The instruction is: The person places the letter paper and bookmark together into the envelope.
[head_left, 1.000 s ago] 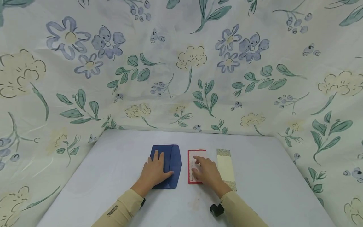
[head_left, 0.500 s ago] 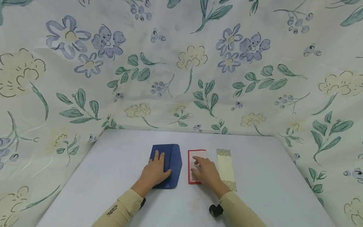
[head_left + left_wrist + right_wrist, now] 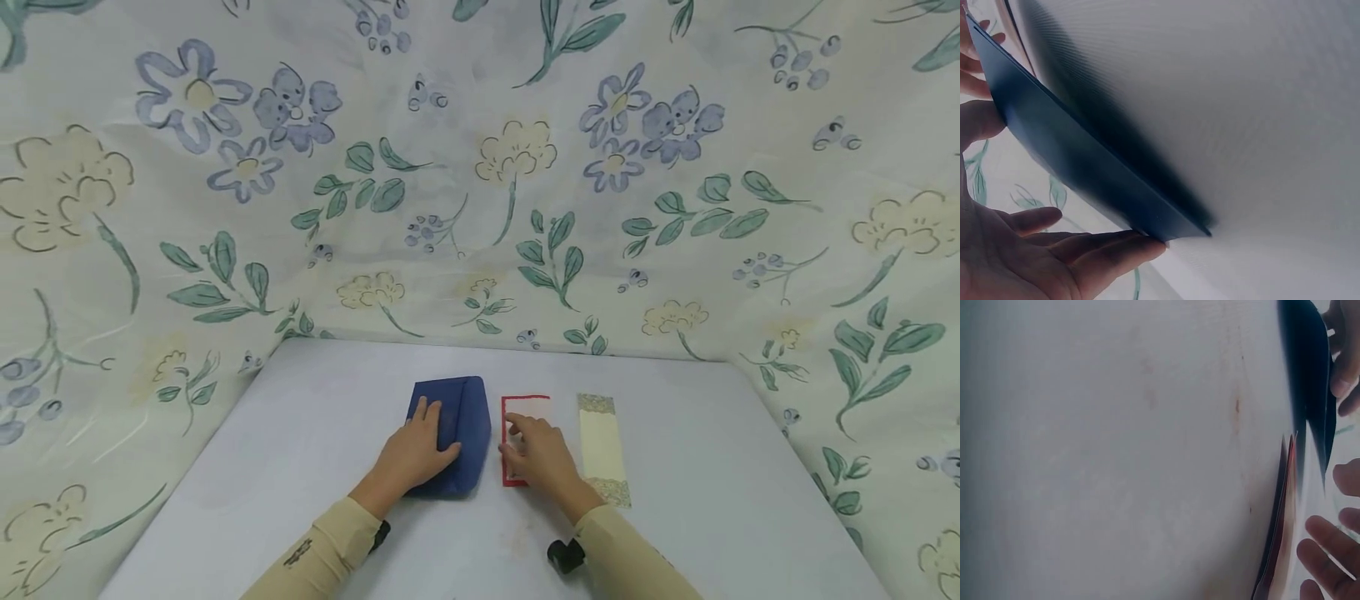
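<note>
A dark blue envelope [image 3: 471, 446] is tilted up from the white table, its flap side toward the right. Across it lies my left hand [image 3: 416, 457], holding it between thumb and fingers; the left wrist view has the fingertips at one edge of the envelope [image 3: 1085, 150] and a shadow beneath. My right hand [image 3: 546, 457] hovers over a red-bordered white card [image 3: 531, 406], its fingers loosely bent and gripping nothing. In the right wrist view the card [image 3: 1280, 531] shows edge-on beside those fingers. The hand hides much of the card.
Right of the card lies a cream strip [image 3: 602, 446] with glittery patterned ends, flat on the white table [image 3: 337, 400]. A floral-patterned cloth [image 3: 450, 208] hangs behind and along both sides. Dark wrist cameras [image 3: 565, 556] sit under the sleeves.
The blue envelope has shifted slightly right and tilted up from lying flat, with my left hand on it. My right hand stays over the red-bordered card. The head view has shifted slightly.
</note>
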`<control>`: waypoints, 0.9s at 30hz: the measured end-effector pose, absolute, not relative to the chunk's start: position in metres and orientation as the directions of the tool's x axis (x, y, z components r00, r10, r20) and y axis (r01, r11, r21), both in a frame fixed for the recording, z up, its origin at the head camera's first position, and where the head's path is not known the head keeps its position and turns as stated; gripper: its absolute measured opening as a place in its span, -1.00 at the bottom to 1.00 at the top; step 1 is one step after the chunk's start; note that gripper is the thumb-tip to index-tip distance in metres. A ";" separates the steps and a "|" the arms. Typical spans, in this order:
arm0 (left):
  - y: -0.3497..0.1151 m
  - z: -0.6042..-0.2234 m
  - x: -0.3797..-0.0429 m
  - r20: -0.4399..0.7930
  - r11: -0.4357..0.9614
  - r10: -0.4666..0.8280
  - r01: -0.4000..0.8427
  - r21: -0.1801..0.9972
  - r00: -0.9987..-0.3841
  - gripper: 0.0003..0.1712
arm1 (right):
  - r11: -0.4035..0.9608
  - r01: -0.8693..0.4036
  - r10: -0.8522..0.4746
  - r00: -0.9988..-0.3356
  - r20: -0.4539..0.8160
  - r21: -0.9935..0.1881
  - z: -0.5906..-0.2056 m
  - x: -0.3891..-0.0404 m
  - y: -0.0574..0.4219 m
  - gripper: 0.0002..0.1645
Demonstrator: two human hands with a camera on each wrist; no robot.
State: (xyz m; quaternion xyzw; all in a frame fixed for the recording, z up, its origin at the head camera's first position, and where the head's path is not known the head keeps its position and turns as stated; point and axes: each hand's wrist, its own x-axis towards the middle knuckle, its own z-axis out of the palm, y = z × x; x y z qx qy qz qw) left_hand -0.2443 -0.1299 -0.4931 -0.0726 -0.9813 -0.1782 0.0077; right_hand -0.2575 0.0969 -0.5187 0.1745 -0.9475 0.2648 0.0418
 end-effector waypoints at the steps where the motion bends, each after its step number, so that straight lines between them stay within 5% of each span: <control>1: -0.130 -0.493 -0.244 0.042 0.924 0.141 0.147 0.353 -0.989 -0.04 | 0.798 -0.360 -0.313 -0.933 0.178 -0.483 -0.518 -0.257 0.096 -0.39; 27: -0.127 -0.492 -0.241 0.040 0.909 0.158 0.161 0.384 -0.987 -0.04 | 0.785 -0.410 -0.353 -0.912 0.209 -0.465 -0.524 -0.257 0.067 -0.47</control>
